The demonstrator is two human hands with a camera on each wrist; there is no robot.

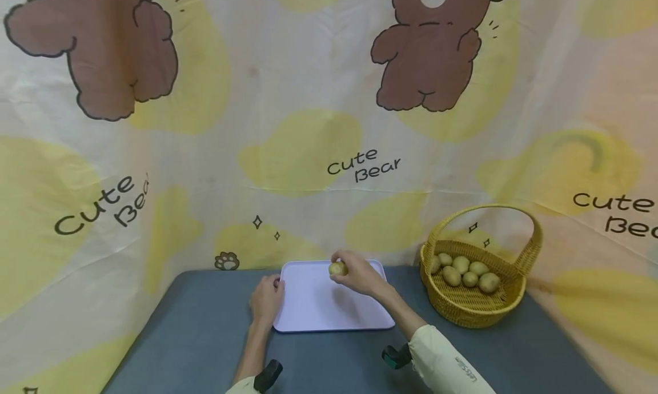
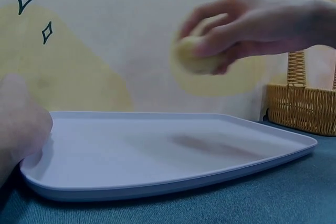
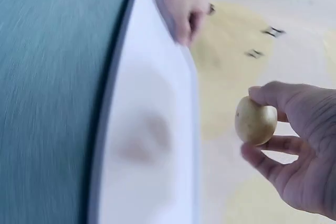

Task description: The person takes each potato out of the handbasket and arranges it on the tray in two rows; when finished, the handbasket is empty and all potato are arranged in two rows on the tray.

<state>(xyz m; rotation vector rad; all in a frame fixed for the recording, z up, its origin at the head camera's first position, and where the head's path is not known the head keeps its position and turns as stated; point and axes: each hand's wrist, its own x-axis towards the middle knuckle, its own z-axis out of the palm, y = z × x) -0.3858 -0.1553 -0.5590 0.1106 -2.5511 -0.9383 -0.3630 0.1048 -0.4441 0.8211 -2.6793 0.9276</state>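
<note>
And here's the tray (image 1: pixel 313 308), plastic by the look of it, smooth all over with a soft satin sheen on its flat! The raised potato (image 3: pixel 255 120) shows smooth, near-matt skin, just a faint speck on it. Over to the basket (image 1: pixel 462 311): woven, wicker-like strands, ridged and rough, and the handle (image 1: pixel 529 251) has that same braided texture. Below, the table covering (image 1: pixel 205 325) looks like matt cloth with a fine grain. Behind, the backdrop (image 1: pixel 303 222) is printed fabric, dull-finished and lightly creased! The sleeve (image 1: pixel 442 360) is matt cloth too, and the wrist camera (image 1: pixel 268 376) looks like dark, hard plastic.
</note>
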